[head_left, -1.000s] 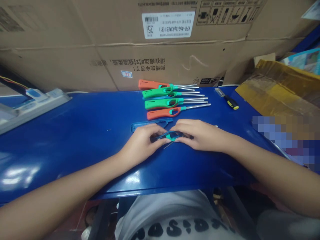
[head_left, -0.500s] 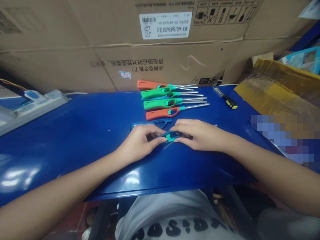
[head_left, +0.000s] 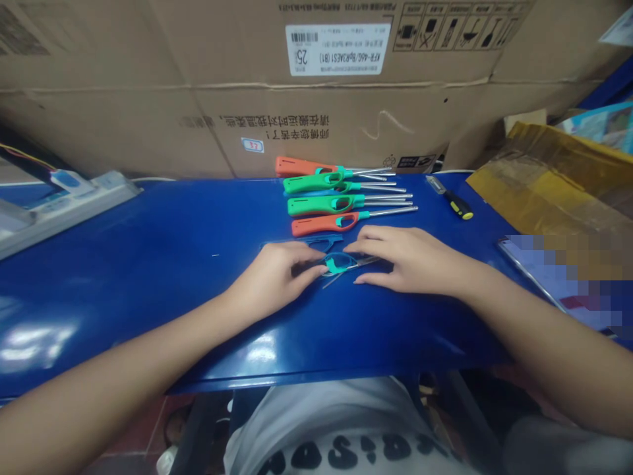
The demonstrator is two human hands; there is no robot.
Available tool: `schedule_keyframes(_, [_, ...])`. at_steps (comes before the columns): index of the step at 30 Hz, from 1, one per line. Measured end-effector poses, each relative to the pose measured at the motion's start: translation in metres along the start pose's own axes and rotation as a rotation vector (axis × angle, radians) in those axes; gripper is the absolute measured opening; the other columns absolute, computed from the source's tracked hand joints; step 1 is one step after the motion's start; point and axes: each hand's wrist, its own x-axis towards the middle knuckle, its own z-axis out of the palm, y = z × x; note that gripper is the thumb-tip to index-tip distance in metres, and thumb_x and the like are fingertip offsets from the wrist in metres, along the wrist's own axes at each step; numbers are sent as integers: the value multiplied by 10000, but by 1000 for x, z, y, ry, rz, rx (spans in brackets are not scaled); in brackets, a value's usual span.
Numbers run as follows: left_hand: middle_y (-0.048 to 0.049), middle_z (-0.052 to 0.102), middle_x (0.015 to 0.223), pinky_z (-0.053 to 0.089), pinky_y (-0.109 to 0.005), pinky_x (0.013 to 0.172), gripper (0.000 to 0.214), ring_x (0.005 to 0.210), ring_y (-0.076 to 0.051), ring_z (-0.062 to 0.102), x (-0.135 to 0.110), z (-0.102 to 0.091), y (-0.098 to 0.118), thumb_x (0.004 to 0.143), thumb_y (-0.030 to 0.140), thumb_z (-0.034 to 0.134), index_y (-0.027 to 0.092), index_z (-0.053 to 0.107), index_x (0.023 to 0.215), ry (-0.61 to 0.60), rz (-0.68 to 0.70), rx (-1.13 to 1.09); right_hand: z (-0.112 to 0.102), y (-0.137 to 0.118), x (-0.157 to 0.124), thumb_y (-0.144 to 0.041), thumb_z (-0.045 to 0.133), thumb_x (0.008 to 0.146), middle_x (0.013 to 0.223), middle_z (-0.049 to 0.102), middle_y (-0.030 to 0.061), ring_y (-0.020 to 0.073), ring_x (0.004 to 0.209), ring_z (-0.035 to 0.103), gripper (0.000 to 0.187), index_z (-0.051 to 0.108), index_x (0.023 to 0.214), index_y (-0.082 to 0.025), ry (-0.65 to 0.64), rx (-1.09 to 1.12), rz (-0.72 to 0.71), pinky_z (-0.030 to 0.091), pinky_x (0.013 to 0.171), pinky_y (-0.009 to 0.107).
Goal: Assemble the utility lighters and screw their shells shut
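Note:
On the blue table lies a half-built blue lighter with a teal trigger and a thin metal rod. My left hand rests on its handle end, fingers pressed down on it. My right hand lies at its rod end, fingers stretched nearly flat, fingertips touching the part by the trigger. A separate blue shell half lies just behind my left hand. Behind that is a row of several finished lighters, orange and green, rods pointing right.
Large cardboard boxes wall off the back of the table. A yellow-and-black screwdriver lies at the right rear. A white power strip sits at the left, and yellowish packaging at the right. The table's front edge is near my lap.
My right hand has loosened from a pinch on the lighter and spread flatter, shifting slightly right. The lighter now lies more exposed between my hands. My left hand has hardly moved.

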Motion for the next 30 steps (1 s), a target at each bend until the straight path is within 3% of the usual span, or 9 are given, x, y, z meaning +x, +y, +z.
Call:
schedule_keyframes(3, [-88,741,965,532,-331,848,231,921,-215,665,-1,2,-3,967,265,648,133,766,1117,33,154,179,-6,10,-3,-406,672,925,1141,700,72,234,1014,669,311,690,1164,-208,-26,15,23,479,783,309])
schedule_keyframes(8, [-103,689,954,541,-354,820,285,911,-228,650,-2,8,-6,999,300,596,120,753,1155,4,209,272,-9,17,-2,-331,616,962,961,698,37,172,864,632,167,702,947,-189,-75,171,48,444,746,286])
schedule_keyframes(11, [-94,703,962,540,-337,825,272,903,-210,667,-2,4,-4,1003,275,579,138,759,1155,-27,153,173,-9,16,1,-313,641,942,930,696,32,154,813,611,146,699,916,-181,-102,247,99,423,706,272])
schedule_keyframes(18, [-33,698,839,483,-277,703,195,747,-151,635,1,-2,-1,915,246,692,191,814,1057,-102,-127,-96,-6,10,5,-304,716,845,758,637,4,121,665,517,147,690,785,-172,-112,431,282,376,617,257])
schedule_keyframes(22, [-19,655,766,457,-265,664,177,700,-138,591,3,0,-2,888,222,707,192,827,1014,-107,-185,-148,-4,6,8,-308,724,807,702,596,-11,113,628,484,163,662,737,-175,-108,480,347,366,598,256])
schedule_keyframes(27, [-19,642,765,468,-258,659,192,700,-139,598,2,0,-2,920,247,670,198,824,1024,-101,-121,-124,-8,6,9,-303,742,785,683,610,-14,105,607,480,164,676,725,-167,-133,494,374,370,590,249])
schedule_keyframes(30, [-41,655,833,505,-274,730,239,770,-157,629,-1,3,-1,969,241,600,193,806,1079,-93,27,-40,-16,6,5,-334,741,794,692,648,-4,109,603,506,182,701,739,-165,-224,496,389,378,580,247])
